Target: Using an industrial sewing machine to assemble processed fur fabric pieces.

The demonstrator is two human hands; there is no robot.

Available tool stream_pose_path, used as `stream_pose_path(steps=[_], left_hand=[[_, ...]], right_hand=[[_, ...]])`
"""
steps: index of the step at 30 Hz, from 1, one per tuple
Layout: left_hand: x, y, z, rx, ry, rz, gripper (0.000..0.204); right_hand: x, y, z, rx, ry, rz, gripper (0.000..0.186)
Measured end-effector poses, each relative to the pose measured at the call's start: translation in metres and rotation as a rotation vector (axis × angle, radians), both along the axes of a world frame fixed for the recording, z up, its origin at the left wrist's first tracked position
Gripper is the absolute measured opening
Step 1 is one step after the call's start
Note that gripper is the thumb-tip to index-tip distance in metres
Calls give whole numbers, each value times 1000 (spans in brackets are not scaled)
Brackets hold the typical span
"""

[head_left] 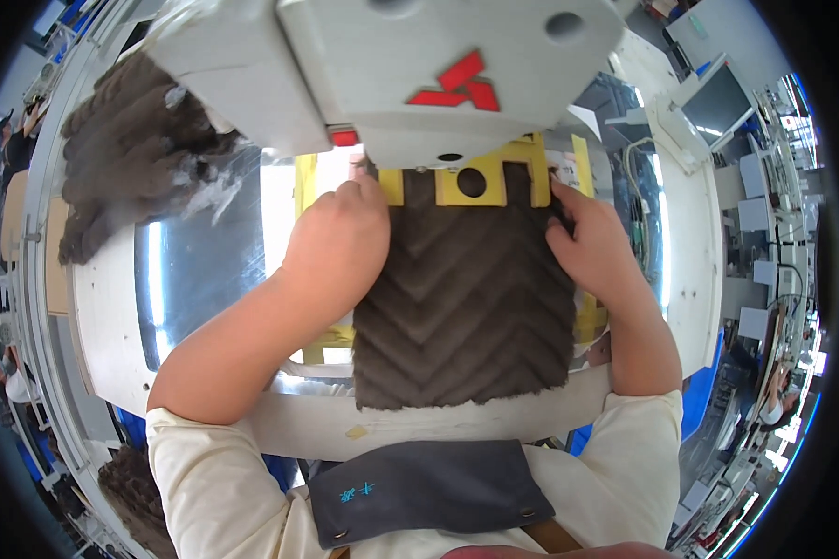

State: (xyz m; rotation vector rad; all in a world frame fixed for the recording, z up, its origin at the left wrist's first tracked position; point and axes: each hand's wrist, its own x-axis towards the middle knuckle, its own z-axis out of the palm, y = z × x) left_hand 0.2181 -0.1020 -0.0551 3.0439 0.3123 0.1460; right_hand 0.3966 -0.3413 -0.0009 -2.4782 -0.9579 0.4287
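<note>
1. Head view: the brown plush panel (pixel 466 307) lay in the middle of the frame, with its ridges in a V pattern. Its upper end went under a yellow plate (pixel 496 186), below the white machine head (pixel 373 65) at the top centre.

2. Left hand (pixel 340 228) was at the upper left edge of the panel, left of centre in the frame. Its fingers were curled, but the back of the hand covered the fingertips, so I could not tell if they pinched the cloth or only pressed on it.

3. Right hand (pixel 592 238) was at the upper right edge, right of centre. Thumb and forefinger were bent, with a narrow gap between their tips, close to the right end of the yellow plate. Whether some cloth was held there, I could not tell.

4. By its look, I judged the panel light, soft and floppy, not fragile. The pile would probably compress under the fingers and let the layers creep, and the flat middle would give little to hold. The two side edges, close to the plate, seemed the best places for taking hold, with even, gentle tension.

5. Around it, a shiny metal sheet (pixel 205 279) was at the left, yellow tape (pixel 303 186) was beside the left hand, and a heap of similar brown plush (pixel 130 140) lay in the upper left.
</note>
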Motion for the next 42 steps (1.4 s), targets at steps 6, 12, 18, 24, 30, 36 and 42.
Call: stream_pose_path(steps=[6,12,18,24,30,36,42], left_hand=[[1,-1,2,-23,4,31,40],[1,-3,-2,-20,-44,36,39],[2,-2,0,-16,-51,28,37],[1,1,-2,-15,-93,26,35],[-8,-2,-13,-57,-102,75,35],[-49,-36,26,-93,66,17,43],[-157,-18,144,-174,411,410,38]], right_hand=[[6,-6,-4,24,-13,44,48],[9,-9,-10,12,-50,73,47],[5,-10,-13,-38,-121,79,52],[1,-9,-19,-96,-221,69,53],[-6,0,-16,-221,-256,36,61],[11,-29,-46,-171,-369,84,53],[16,-11,-53,-152,-352,160,51]])
